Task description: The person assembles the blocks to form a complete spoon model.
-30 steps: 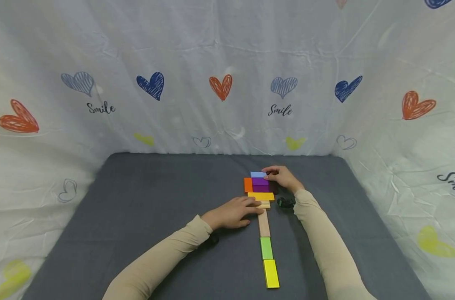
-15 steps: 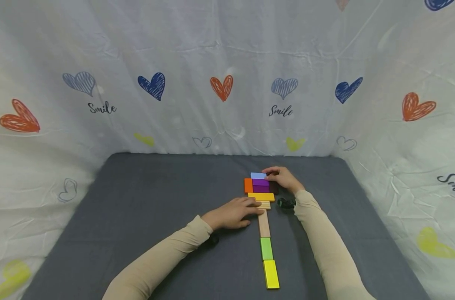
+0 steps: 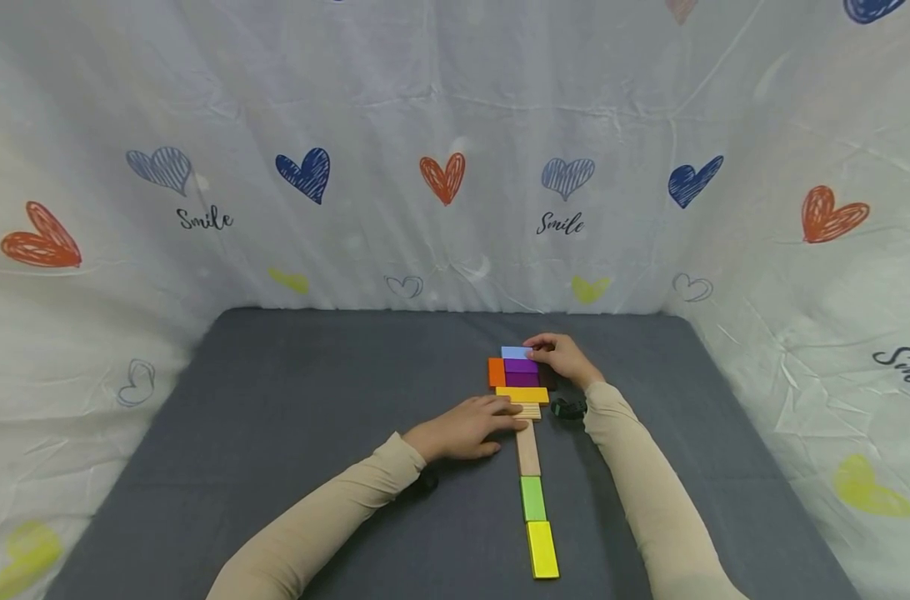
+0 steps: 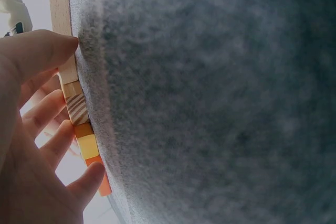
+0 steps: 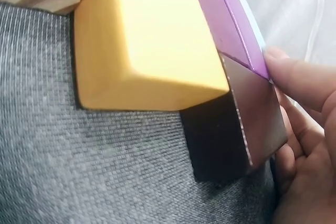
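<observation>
In the head view, my left hand (image 3: pixel 466 429) lies with fairly straight, spread fingers touching the striped wooden block (image 3: pixel 528 411) and the plain wooden block (image 3: pixel 528 450). My right hand (image 3: pixel 563 357) pinches the right end of a light blue block (image 3: pixel 517 352) between thumb and index finger. Two purple blocks (image 3: pixel 521 372) lie just nearer, between an orange block (image 3: pixel 496 372) and a dark brown block (image 5: pixel 260 114). Below them runs an orange-yellow block (image 3: pixel 522 395). In the right wrist view, the right thumb (image 5: pixel 302 77) sits beside the purple corner; the other fingers are partly hidden behind the brown block.
A green block (image 3: pixel 533 498) and a bright yellow block (image 3: pixel 542 550) continue the row toward me. All lie on a dark grey cloth-covered table (image 3: pixel 335 367). A white curtain (image 3: pixel 380 100) with printed hearts stands behind and at both sides.
</observation>
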`<state>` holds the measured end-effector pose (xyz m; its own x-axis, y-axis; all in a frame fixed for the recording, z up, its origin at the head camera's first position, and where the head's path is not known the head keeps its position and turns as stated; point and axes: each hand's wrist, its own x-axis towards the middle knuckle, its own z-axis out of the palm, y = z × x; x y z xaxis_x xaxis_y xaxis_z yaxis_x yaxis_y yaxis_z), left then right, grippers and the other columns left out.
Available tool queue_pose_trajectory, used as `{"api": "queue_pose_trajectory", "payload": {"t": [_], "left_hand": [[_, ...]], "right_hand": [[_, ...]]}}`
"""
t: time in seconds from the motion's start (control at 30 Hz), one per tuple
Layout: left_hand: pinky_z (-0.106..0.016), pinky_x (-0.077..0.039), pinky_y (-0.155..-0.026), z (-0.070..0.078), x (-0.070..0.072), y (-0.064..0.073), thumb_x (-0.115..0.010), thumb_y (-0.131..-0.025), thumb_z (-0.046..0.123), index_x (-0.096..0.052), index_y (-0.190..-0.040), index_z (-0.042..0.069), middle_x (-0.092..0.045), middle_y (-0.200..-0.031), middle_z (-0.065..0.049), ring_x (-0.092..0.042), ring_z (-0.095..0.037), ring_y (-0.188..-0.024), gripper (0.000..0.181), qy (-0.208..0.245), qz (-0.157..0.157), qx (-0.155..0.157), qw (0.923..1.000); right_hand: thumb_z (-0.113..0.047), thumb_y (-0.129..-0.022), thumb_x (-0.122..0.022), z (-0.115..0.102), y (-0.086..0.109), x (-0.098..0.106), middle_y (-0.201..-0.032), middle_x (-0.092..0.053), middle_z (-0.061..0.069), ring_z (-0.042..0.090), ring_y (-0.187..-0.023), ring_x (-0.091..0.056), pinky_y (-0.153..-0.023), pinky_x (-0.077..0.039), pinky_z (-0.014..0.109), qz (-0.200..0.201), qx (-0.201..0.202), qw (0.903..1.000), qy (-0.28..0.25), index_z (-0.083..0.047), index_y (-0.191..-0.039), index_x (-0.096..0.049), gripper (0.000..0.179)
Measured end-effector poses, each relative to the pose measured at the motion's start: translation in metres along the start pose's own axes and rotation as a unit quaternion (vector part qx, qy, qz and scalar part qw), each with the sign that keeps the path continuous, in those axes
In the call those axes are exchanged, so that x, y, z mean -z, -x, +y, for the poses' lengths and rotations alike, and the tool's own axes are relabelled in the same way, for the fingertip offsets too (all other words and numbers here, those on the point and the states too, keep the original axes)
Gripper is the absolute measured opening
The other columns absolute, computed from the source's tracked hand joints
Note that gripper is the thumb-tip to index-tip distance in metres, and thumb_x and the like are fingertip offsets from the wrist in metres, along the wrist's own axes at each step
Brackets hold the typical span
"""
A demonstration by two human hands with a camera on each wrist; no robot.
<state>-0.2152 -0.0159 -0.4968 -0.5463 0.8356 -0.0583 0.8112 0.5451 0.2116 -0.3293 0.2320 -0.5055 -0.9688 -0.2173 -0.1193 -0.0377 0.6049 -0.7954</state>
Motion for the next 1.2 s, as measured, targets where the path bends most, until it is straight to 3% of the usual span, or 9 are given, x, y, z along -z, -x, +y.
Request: {"api": "queue_pose_trajectory", "payload": {"t": [0.57, 0.87, 1.2], "left_hand": [[-0.045, -0.033, -0.122, -0.001, 0.000, -0.001, -0.061, -0.098, 0.028, -0.044, -0.149, 0.032, -0.038, -0.159, 0.004, -0.033, -0.022, -0.150, 0.054, -0.006, 0.003, 0.003, 1.0000], [-0.043, -0.034, -0.121, 0.000, -0.001, -0.005, -0.062, -0.098, 0.029, -0.049, -0.147, 0.030, -0.042, -0.156, 0.002, -0.039, -0.021, -0.143, 0.051, -0.004, 0.016, -0.006, 0.9998], [-0.049, -0.032, -0.121, 0.002, -0.002, -0.005, -0.065, -0.096, 0.031, -0.049, -0.144, 0.032, -0.028, -0.162, -0.003, -0.031, -0.027, -0.147, 0.050, 0.019, 0.035, 0.006, 0.9992]], "right_hand": [[-0.025, -0.097, -0.064, -0.001, 0.000, 0.000, -0.115, -0.067, 0.017, 0.024, -0.096, -0.062, -0.085, -0.048, 0.030, -0.005, 0.008, 1.0000, -0.001, -0.008, -0.127, -0.066, 0.034], [-0.028, -0.097, -0.064, 0.005, 0.000, 0.002, -0.126, -0.064, 0.019, 0.029, -0.109, -0.061, -0.100, -0.048, 0.045, 0.005, 0.012, 0.9998, -0.015, -0.008, -0.131, -0.062, 0.039], [-0.019, -0.098, -0.061, 0.000, 0.022, 0.010, -0.138, -0.056, 0.022, 0.040, -0.122, -0.059, -0.104, -0.047, 0.057, 0.007, 0.061, 0.9975, 0.034, -0.004, -0.135, -0.057, 0.040]]}}
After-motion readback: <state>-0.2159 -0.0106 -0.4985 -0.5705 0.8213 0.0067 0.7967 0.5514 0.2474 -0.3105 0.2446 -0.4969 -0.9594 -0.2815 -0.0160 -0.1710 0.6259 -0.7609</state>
